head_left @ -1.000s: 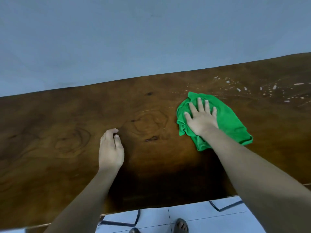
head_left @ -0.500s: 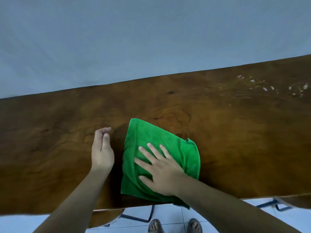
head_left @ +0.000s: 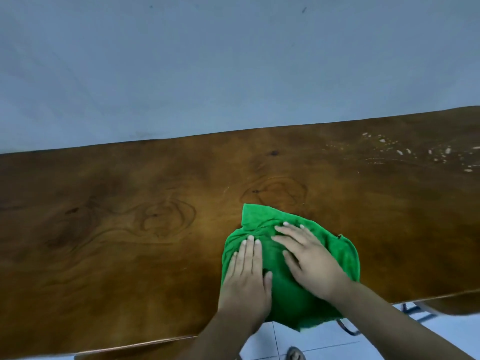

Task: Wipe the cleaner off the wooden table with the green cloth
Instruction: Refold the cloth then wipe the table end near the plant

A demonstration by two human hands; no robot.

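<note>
A green cloth lies bunched on the dark wooden table at its near edge, with one corner hanging over that edge. My left hand rests flat on the cloth's left part, fingers together. My right hand presses flat on its middle, fingers spread. White drops and streaks of cleaner dot the table at the far right, well away from the cloth.
A pale blue-grey wall runs directly behind the table's far edge. Below the near edge I see white floor tiles, a dark metal frame and a sandalled foot.
The cloth was dragged from near the drops back to the near edge. My left hand moved from the bare wood onto the cloth, which is now more bunched.
</note>
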